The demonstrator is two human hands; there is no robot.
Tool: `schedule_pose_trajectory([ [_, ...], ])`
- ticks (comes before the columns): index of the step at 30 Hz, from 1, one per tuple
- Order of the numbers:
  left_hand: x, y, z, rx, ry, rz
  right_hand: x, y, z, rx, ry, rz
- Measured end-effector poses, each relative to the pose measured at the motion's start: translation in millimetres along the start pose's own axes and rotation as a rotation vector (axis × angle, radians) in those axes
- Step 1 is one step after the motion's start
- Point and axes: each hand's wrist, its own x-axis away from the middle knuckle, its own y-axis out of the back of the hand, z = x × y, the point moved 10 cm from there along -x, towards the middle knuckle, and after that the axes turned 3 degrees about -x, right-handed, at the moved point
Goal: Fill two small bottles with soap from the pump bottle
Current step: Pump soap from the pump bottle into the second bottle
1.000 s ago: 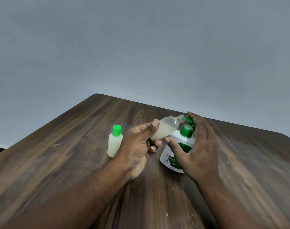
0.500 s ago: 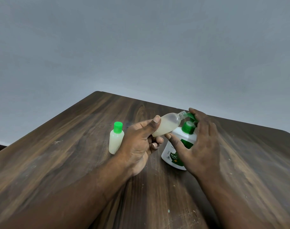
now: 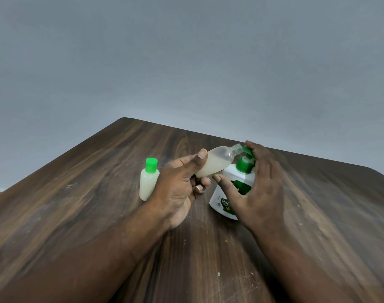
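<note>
Left hand (image 3: 180, 184): thumb and curled fingers grip the open bottle (image 3: 215, 164), tilted, about half full of pale soap, its neck at the pump head (image 3: 248, 151). Right hand (image 3: 257, 184): fingers fairly straight over the pump head, thumb against the front of the pump bottle (image 3: 219, 199), which stands on the bench (image 3: 77, 215) between the hands. Capped bottle (image 3: 148, 182): upright, filled, just left of the left hand.

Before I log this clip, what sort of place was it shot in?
Likely an ordinary indoor room, home or office; I cannot tell which. A dark wood-grain table stands before a bare grey wall, and a household soap pump bottle stands on it.
</note>
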Motion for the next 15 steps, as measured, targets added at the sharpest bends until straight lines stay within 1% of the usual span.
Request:
schedule_pose_trajectory([
  [15, 2.1, -2.1, -2.8, -0.009, -0.004, 0.008, -5.0, 1.5, 1.3, -0.038, -0.023, 0.021],
])
